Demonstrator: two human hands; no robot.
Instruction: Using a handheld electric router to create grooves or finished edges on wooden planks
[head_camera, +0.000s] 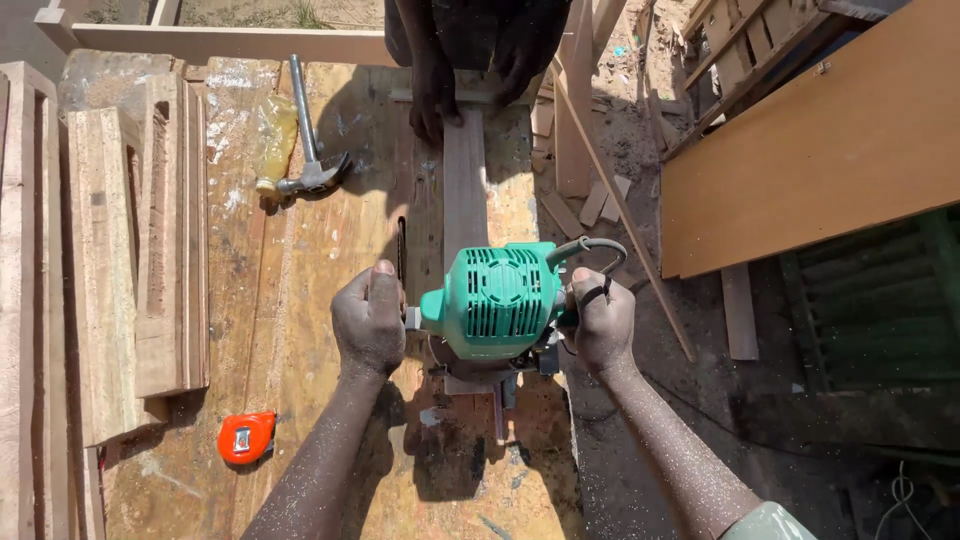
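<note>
The left hand (368, 322) and right hand (601, 322) are wrapping their fingers tight around both sides of the green tool (497, 298) to keep it steady on the plank (464, 180), while another person's hands (436, 95) are pinning the plank's far end to the surface (300, 300).

There is one view only, from a camera on the person's head, looking almost straight down on the counter (300, 300) from close above. The green power tool (495, 298) sits near the middle of the frame, so the lens points right at it. The person's forearms enter from the bottom edge below the tool; beyond it, at the top edge, another person's hands (470, 85) show the far end of the counter. Right of the tool the view runs off the counter onto dirt ground.
</note>
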